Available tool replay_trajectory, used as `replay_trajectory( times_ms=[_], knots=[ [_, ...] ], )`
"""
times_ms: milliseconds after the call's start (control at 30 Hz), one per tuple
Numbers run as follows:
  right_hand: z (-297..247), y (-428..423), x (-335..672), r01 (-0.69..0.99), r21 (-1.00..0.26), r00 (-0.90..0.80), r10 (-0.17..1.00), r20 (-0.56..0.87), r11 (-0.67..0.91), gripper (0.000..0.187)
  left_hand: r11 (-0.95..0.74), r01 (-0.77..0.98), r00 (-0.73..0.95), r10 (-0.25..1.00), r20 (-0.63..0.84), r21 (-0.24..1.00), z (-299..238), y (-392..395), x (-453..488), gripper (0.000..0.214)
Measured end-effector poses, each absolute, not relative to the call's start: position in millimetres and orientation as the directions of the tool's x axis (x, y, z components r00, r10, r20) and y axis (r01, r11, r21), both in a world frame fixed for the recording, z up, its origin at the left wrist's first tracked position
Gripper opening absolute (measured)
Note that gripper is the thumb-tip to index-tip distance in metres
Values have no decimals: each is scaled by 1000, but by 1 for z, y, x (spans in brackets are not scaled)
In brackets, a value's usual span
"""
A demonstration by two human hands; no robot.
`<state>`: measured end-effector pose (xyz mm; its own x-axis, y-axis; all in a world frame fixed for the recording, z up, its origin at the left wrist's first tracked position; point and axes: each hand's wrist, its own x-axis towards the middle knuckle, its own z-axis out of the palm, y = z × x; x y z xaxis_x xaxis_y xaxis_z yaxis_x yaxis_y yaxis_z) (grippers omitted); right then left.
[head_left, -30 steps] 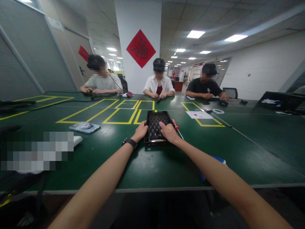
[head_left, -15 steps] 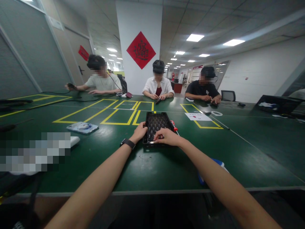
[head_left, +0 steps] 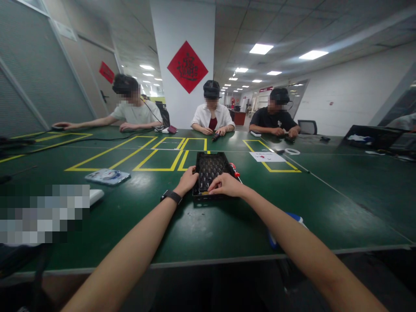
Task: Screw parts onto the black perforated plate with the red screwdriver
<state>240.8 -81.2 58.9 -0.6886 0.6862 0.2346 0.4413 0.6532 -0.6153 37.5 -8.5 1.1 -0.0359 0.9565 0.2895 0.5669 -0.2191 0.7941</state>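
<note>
A black rectangular tray (head_left: 211,162), with rows of small grey pieces standing inside, lies on the green table in front of me. My left hand (head_left: 187,182) is closed on its left wall, thumb at the rim. Over the near right corner, my right hand (head_left: 225,185) reaches in with thumb and fingers pinched together. What they hold, if anything, is too small to make out. A small yellowish patch (head_left: 205,193) shows just by these fingertips, at the near end of the tray. A screwdriver with a red handle (head_left: 234,170) lies against the tray's right side.
A phone in a patterned case (head_left: 108,176) lies left of the tray. Near my right forearm is a blue and white object (head_left: 272,239), partly hidden. A paper sheet (head_left: 267,157) and a white ring (head_left: 292,151) lie farther right. Several people sit across the table.
My view has shifted slightly. A yellowish patch shows by my right fingertips where a bright glint was. The person at far left has stretched an arm out to the left.
</note>
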Motion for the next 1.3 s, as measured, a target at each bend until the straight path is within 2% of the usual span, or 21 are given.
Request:
replay_trajectory(
  times_ms=[133,333,567,833,967,1133,1300],
  knots=[
    [61,-83,240,437,-611,-701,676,228,660,28,-235,583,-29,951,308,778,2,-10,38,50],
    [65,-85,239,471,-537,-710,662,240,700,24,-251,590,-19,946,324,768,4,-14,39,48],
    [63,-83,241,441,-588,-728,654,208,678,26,-268,616,-17,936,353,740,3,-14,39,48],
    [59,-81,241,411,-702,-681,708,189,582,36,-260,623,-18,938,347,737,6,-18,40,48],
    [58,-81,241,398,-704,-689,699,194,588,34,-262,624,-18,937,349,736,7,-19,40,48],
    [57,-81,241,380,-739,-682,708,182,556,40,-266,628,-12,936,351,731,7,-19,40,47],
    [54,-81,240,366,-746,-673,712,200,556,34,-251,635,-22,939,342,731,7,-19,41,47]
  ],
)
